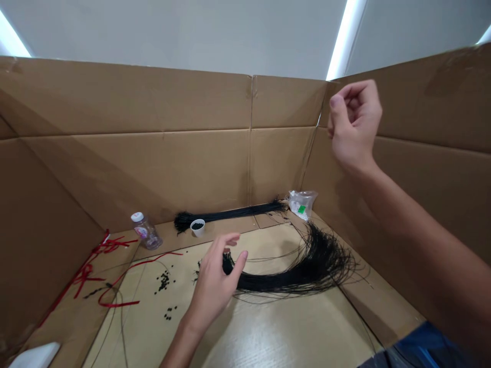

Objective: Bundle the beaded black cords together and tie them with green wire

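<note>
My left hand (pixel 217 276) hovers over the near end of a curved bundle of thin black cords (pixel 284 280), its thumb and fingers apart and nothing visibly gripped. The hand hides part of that end. High on the right, my right hand (pixel 356 120) is raised before the cardboard wall with its fingers curled closed. Whatever it holds, if anything, cannot be made out. Left of my left hand lie small black beads (pixel 164 281) in loose clusters. Behind it stands a small white cup (pixel 198 228) with dark contents.
Cardboard walls (pixel 134 168) enclose the table (pixel 268 332). A straight black cord bundle (pixel 238 212) lies along the back, near a clear plastic bag (pixel 302 204). At left are a white-capped clear bottle (pixel 148 232), red ribbons (pixel 84 273) and a white object (pixel 38 356).
</note>
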Demonstrator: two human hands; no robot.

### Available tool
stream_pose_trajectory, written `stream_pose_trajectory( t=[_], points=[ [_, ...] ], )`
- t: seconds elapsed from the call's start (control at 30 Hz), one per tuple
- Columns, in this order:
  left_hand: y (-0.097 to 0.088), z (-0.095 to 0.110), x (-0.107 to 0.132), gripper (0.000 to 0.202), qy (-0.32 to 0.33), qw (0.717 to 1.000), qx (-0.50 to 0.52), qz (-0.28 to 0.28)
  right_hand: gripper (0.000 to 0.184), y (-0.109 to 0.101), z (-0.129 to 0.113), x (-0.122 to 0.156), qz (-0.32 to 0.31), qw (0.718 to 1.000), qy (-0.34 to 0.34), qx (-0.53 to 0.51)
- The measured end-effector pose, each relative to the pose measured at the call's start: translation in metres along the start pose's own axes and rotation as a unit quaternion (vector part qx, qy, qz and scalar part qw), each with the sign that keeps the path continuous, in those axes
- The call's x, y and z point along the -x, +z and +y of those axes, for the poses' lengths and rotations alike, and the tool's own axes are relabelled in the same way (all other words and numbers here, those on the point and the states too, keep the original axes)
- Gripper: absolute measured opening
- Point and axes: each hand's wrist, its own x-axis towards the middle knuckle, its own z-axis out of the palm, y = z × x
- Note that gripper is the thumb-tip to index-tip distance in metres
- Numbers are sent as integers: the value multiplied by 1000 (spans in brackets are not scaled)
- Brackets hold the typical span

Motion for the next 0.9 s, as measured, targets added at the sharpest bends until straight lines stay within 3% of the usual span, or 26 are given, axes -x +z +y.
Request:
stream_pose_trajectory(
  t=[0.1,0.2,0.33,0.47,0.57,0.63,0.7,0.77,0.9],
  points=[
    [-5,10,-11,42,16,998,45,42,27,9,-45,-4,37,996,-84,7],
    [-2,21,-26,51,46,992,108,34,36,19,-80,-7,79,986,-147,-17],
    [11,44,-47,65,88,974,208,-14,32,30,-119,-9,114,983,-140,-24],
    [13,74,-55,79,121,944,303,-53,20,38,-151,-3,54,993,-99,-34],
    [-1,88,-45,48,122,894,409,-136,22,39,-159,6,-32,994,-68,-75],
    [-16,88,-32,40,80,852,475,-206,25,38,-154,14,-89,990,-43,-102],
    [-33,81,-14,46,12,825,525,-209,25,36,-142,25,-114,987,-14,-112],
    [-51,70,6,54,-39,842,515,-155,22,33,-128,39,-114,988,14,-100],
    [-87,42,52,61,-82,934,334,-95,15,26,-107,74,-119,990,59,-57]
  ],
)
